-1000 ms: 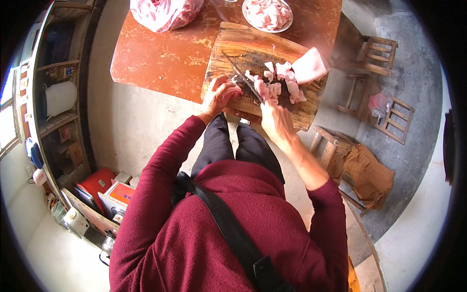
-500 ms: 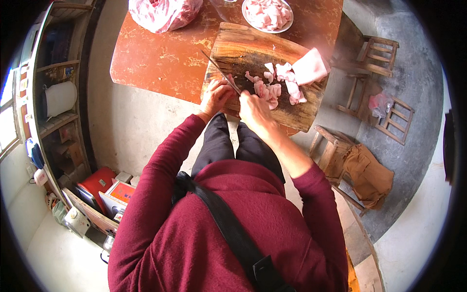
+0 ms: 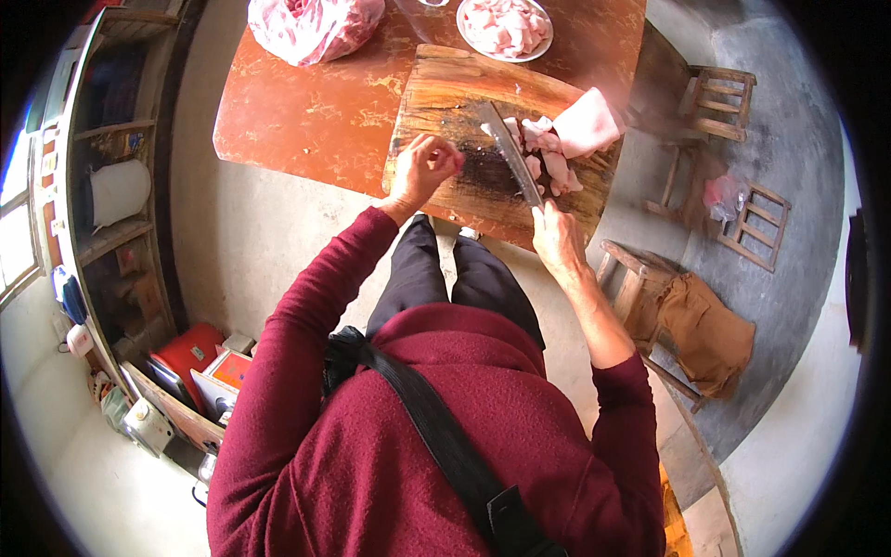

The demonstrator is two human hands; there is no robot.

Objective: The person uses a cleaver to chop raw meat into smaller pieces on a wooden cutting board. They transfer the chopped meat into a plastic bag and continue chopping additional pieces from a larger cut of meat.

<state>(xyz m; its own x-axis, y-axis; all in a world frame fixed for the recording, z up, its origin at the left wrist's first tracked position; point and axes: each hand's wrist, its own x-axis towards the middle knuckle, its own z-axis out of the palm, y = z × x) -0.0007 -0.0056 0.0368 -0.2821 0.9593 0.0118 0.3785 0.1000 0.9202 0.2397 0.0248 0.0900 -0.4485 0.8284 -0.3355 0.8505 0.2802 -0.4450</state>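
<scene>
My right hand [image 3: 557, 234] grips the handle of a knife [image 3: 511, 154]. Its long blade slants up and left over the wooden cutting board [image 3: 455, 76], against a heap of cut pale-pink fatty meat pieces [image 3: 559, 169]. A larger slab of meat with skin [image 3: 590, 123] lies to the right of the heap. Above the board's left part, my left hand [image 3: 425, 171] is closed, thumb and fingers curled together. A small reddish bit, apparently meat, shows at its fingertips. The dark middle of the board lies between that hand and the blade.
The board rests on a reddish-brown table [image 3: 288, 116]. Farther back stand a white bowl of cut meat [image 3: 506, 28] and a plastic bag of meat [image 3: 316, 28]. Wooden stools and chairs [image 3: 722, 102] are at the right, one draped with brown cloth [image 3: 707, 334]. Shelves [image 3: 116, 232] line the left.
My right hand has moved right with the knife, and the blade now lies by the heap. The nearer meat pieces have shifted right. My left hand has lifted away from the blade.
</scene>
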